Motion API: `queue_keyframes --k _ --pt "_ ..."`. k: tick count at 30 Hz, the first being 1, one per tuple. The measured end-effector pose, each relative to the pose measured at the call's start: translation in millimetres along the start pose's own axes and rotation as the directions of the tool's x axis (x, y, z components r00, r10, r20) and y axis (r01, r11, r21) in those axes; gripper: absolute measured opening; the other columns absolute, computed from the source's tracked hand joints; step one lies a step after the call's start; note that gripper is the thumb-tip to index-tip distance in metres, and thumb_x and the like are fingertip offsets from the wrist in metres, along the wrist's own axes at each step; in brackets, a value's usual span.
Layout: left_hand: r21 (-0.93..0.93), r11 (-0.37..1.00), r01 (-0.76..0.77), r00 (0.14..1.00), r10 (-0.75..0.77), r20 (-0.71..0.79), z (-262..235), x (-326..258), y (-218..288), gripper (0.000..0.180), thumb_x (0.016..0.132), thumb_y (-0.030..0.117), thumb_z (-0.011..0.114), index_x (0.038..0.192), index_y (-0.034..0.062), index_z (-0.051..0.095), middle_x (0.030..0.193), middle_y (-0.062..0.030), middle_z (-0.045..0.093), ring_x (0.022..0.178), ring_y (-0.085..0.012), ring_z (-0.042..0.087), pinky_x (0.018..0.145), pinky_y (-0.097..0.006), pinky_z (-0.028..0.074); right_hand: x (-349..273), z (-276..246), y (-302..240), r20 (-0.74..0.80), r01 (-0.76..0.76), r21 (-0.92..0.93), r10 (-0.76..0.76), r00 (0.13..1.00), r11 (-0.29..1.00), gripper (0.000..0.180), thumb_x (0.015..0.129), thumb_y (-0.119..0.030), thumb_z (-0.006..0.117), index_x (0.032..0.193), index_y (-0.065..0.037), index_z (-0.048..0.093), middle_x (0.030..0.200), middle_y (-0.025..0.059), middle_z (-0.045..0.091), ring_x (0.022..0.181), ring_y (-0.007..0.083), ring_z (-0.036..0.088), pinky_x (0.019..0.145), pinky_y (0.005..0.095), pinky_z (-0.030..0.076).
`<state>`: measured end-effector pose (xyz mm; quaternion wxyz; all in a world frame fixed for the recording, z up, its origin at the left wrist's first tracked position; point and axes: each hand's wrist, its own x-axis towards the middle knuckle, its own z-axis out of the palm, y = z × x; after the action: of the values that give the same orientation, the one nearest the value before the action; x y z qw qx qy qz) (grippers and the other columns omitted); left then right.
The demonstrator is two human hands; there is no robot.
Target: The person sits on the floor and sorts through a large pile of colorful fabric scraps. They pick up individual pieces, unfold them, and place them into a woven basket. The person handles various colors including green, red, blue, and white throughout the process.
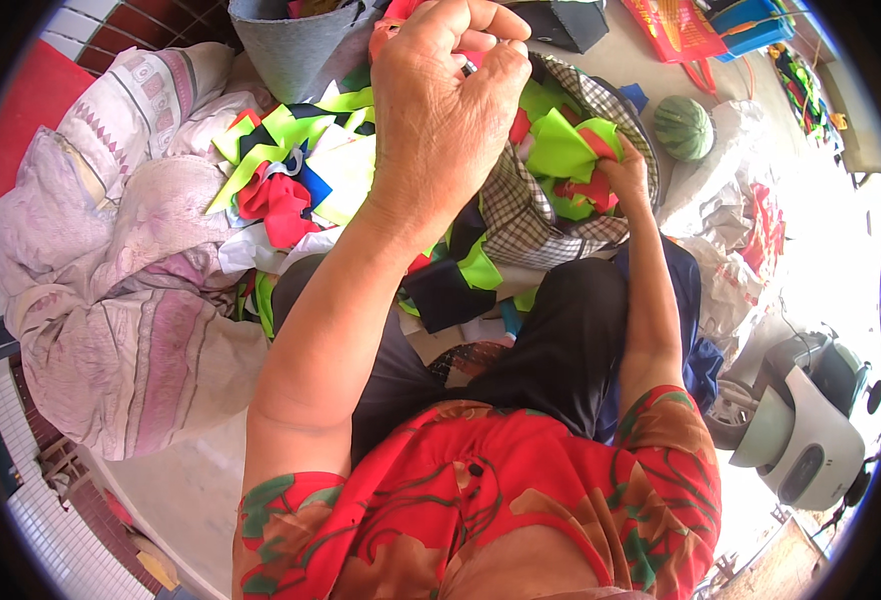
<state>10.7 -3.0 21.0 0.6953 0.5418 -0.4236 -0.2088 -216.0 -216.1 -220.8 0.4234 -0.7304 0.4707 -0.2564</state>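
Note:
My left hand [451,95] is raised high in front of me, its back toward me and its fingers curled in. Whatever it may pinch is hidden, and a bit of red cloth shows just beside it. Lower and to the right, my right hand [628,178] reaches into a checked fabric bag [521,215]. Its fingers close on bright green and red fabric scraps [593,150] at the bag's right side. More lime, red, white and dark scraps [281,205] lie in a heap left of my raised forearm.
A large crumpled patterned cloth [161,230] fills the left side. Behind the heap stands a grey felt bucket [296,55]. To the right are a watermelon [683,128], white plastic bags [726,230], a red bag [673,35] and a white-and-grey machine [811,430].

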Motion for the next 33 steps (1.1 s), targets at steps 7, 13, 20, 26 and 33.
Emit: queue_keyframes --k 7,13,20,26,33 --pt "0.024 0.999 -0.040 0.999 0.040 -0.003 4.0 0.0 2.7 0.009 0.083 0.004 0.058 0.091 -0.0008 0.061 0.081 -0.0061 0.064 0.077 -0.0097 0.062 0.069 -0.020 0.047 -7.3 -20.0 -47.2 -0.154 0.097 -0.132 -0.117 0.981 0.987 0.030 0.076 -0.019 0.067 0.099 -0.001 0.061 0.084 0.0136 0.064 0.076 0.0228 0.062 0.070 0.0340 0.047" --pt "0.172 0.985 -0.015 1.000 0.016 -0.002 6.3 -2.2 1.0 0.011 0.080 0.008 0.061 0.088 0.0020 0.064 0.072 0.0011 0.061 0.062 -0.0019 0.048 0.054 -0.018 0.037 -7.5 -22.1 -48.6 -0.246 -0.026 -0.119 -0.004 0.969 0.993 0.032 0.076 -0.025 0.067 0.097 -0.002 0.062 0.089 0.0156 0.064 0.081 0.0268 0.063 0.073 0.0352 0.049" --pt "0.166 0.982 0.093 0.989 -0.111 0.101 8.2 -1.2 -7.8 0.013 0.081 0.012 0.063 0.090 0.0021 0.063 0.076 0.0007 0.060 0.069 -0.0043 0.053 0.061 -0.019 0.041 -26.7 -29.7 -129.0 -0.033 0.066 0.847 -0.071 0.997 0.527 0.037 0.089 -0.008 0.049 0.124 0.001 0.046 0.116 0.0128 0.056 0.102 0.0247 0.059 0.088 0.0383 0.049" --pt "0.252 0.898 0.360 0.761 -0.439 0.478 9.4 -6.8 -4.2 0.054 0.079 0.048 0.063 0.106 0.0014 0.062 0.094 -0.0062 0.063 0.089 -0.0158 0.056 0.077 -0.030 0.043 -61.2 -13.2 -197.1 -0.114 0.110 0.993 -0.219 0.969 -0.029 0.046 0.088 -0.016 0.048 0.131 -0.003 0.038 0.125 0.0150 0.049 0.116 0.0281 0.049 0.100 0.0455 0.036" --pt "-0.630 0.550 0.549 0.830 -0.270 0.487 12.9 -5.6 -9.5 0.037 0.078 0.015 0.071 0.112 0.0107 0.056 0.106 -0.0033 0.061 0.100 -0.0155 0.058 0.088 -0.034 0.046 -90.3 12.0 -219.9 0.032 0.064 0.961 -0.340 0.940 0.268 0.055 0.077 -0.010 0.055 0.129 0.001 0.039 0.123 0.0147 0.051 0.113 0.0248 0.051 0.098 0.0375 0.039"
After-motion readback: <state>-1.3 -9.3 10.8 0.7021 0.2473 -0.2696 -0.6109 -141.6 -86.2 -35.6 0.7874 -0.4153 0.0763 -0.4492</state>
